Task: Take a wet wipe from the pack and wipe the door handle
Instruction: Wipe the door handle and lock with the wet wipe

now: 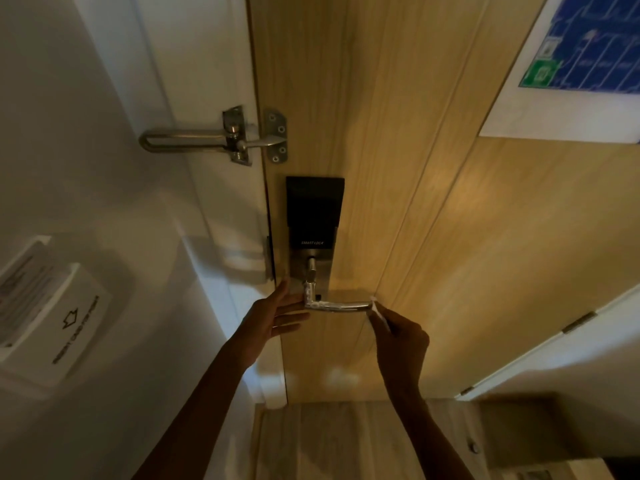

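A shiny metal lever door handle (341, 305) juts from a black smart-lock plate (314, 216) on the wooden door (433, 220). My right hand (401, 337) pinches a small white wet wipe (378, 312) and presses it against the free right end of the lever. At the lever's pivot end, my left hand (273, 315) rests flat with fingers spread, touching the door edge and holding nothing. The wipe pack is out of view.
A metal swing-bar door guard (221, 137) spans door and white frame above the lock. On the white wall at left hangs a key-card holder (52, 317). An evacuation plan sign (581, 64) hangs at upper right. A white door with hinges (578, 322) stands right.
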`<action>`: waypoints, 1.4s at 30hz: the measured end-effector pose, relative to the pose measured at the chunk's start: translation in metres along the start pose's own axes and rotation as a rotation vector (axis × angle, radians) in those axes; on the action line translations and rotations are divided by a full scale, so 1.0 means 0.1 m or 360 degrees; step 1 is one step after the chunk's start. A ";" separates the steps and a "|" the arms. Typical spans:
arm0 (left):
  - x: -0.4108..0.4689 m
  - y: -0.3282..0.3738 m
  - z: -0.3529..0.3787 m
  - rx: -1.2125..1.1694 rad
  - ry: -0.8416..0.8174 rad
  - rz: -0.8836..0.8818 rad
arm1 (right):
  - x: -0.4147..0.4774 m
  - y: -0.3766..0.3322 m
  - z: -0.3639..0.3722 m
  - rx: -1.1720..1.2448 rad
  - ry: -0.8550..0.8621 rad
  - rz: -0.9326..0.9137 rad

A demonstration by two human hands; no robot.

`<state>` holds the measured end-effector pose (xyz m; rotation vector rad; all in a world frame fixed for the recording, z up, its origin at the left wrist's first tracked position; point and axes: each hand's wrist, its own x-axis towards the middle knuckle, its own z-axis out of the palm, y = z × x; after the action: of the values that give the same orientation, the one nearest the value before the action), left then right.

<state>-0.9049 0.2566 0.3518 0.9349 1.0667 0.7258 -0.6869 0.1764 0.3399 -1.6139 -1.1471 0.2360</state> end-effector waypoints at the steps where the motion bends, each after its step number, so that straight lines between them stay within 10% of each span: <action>1: 0.00 -0.01 -0.01 -0.0016 -0.0014 0.0000 | 0.02 -0.01 0.01 -0.0018 0.0008 -0.0115; 24: 0.01 -0.01 0.03 -0.0230 0.0034 -0.0039 | 0.38 -0.20 0.14 -0.0409 -0.0888 -0.0594; 36: 0.17 0.06 -0.18 -0.0012 0.0009 0.0013 | 0.19 -0.51 0.46 -0.0207 -0.0638 -0.0286; 42: 0.30 0.03 -0.25 0.0089 0.0297 -0.0023 | -0.03 -0.59 0.71 -0.0818 -0.0521 -0.0355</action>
<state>-0.9192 0.2904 0.3383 0.9193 1.2616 0.7860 -0.7678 0.2159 0.3606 -1.9137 -1.7323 0.0592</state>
